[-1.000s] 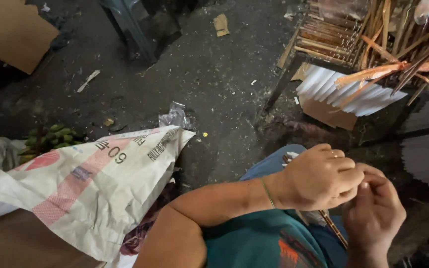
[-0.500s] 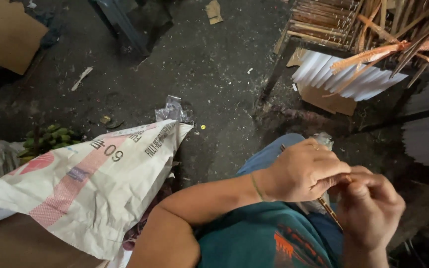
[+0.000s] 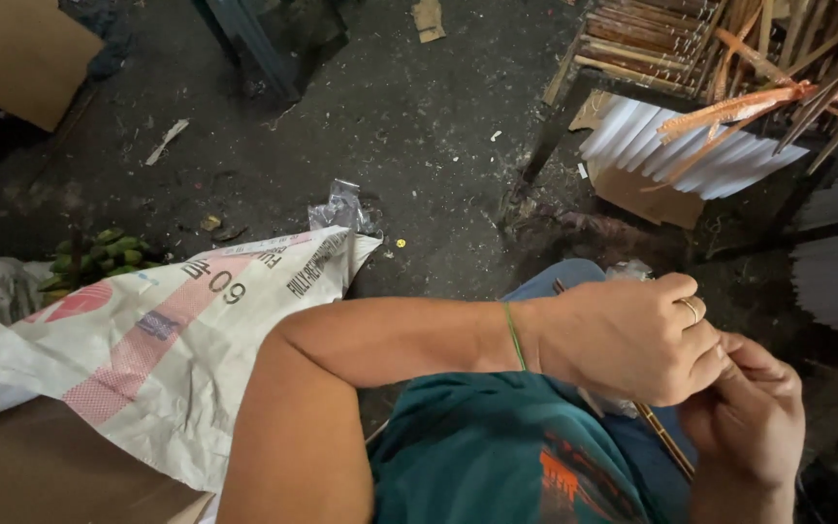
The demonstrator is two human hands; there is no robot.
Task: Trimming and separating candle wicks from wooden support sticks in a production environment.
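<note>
My left hand (image 3: 632,340), with a ring and a green band at the wrist, reaches across my lap and closes over the top of a thin brown stick (image 3: 666,442). My right hand (image 3: 749,417) sits just below and to the right, its fingers curled against the left hand on the same stick. The stick's upper end is hidden inside the hands. Both hands hover above my blue-trousered knee (image 3: 564,281) and teal shirt (image 3: 497,456).
A white woven sack (image 3: 147,330) lies on the dark floor at left, with green bananas (image 3: 99,257) behind it. Crumpled clear plastic (image 3: 341,209) lies by the sack's corner. A rack of sticks (image 3: 652,39) and white paper sheets (image 3: 691,146) stand at upper right. Cardboard (image 3: 12,49) sits at upper left.
Both hands stay pressed together on the stick, fingers shifting slightly. The view has drifted a little; nothing else has moved.
</note>
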